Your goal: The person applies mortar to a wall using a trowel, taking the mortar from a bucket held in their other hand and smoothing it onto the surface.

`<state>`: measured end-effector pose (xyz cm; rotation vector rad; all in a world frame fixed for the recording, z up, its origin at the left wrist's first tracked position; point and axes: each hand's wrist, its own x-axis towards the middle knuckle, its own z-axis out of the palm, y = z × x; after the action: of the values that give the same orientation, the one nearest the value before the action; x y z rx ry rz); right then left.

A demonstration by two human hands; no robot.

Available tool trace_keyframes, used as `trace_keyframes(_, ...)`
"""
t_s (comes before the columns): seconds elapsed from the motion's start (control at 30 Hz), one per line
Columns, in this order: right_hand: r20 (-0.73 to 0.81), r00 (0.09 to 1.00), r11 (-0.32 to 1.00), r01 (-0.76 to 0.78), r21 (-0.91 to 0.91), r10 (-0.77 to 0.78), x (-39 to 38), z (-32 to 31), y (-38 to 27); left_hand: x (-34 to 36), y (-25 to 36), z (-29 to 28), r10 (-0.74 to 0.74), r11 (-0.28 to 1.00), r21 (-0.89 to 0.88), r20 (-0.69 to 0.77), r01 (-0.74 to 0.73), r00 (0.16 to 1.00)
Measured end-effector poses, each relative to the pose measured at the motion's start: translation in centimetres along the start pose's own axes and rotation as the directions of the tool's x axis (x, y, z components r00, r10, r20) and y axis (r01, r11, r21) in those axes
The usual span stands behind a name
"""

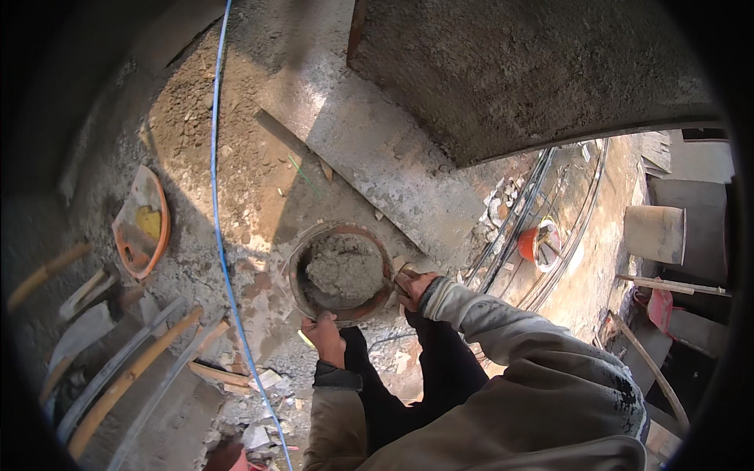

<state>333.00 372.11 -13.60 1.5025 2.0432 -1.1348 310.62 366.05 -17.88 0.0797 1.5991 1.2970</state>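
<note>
A round mortar pan [386, 271] with a worn orange-brown rim sits in front of my feet. Grey wet mortar [343, 268] is heaped inside it. My left hand [326, 337] is closed on the near-left part of the rim. On the pan's right side, my right hand [413, 287] is closed at the rim, its fingertips partly hidden. A small pale piece shows beside its fingers, too unclear to name. Both sleeves are long, and the right one has whitish smears.
A blue hose [217, 196] runs along my left. Beyond it lies an orange-edged tub [143, 224]; wooden poles [129, 385] lean nearby. A flat board [377, 173] lies ahead, below a large rough panel [542, 71]. Dark cables [514, 235] pass a red-and-white bucket [539, 244] at right.
</note>
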Motion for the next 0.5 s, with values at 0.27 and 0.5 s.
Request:
trace_keyframes(0.27,-0.016,0.961,0.843,0.248,0.476,-0.274,-5.5,-7.5,3.7,-2.4,-0.6,0.8,0.049,0.999,0.004,-0.096,-0.048,0.994)
trace_keyframes(0.5,-0.701,0.643,0.950,-0.183,0.252,0.309,-7.7,-22.8,26.2,-5.6,-3.0,1.0,0.082,0.995,0.058,-0.123,-0.075,0.989)
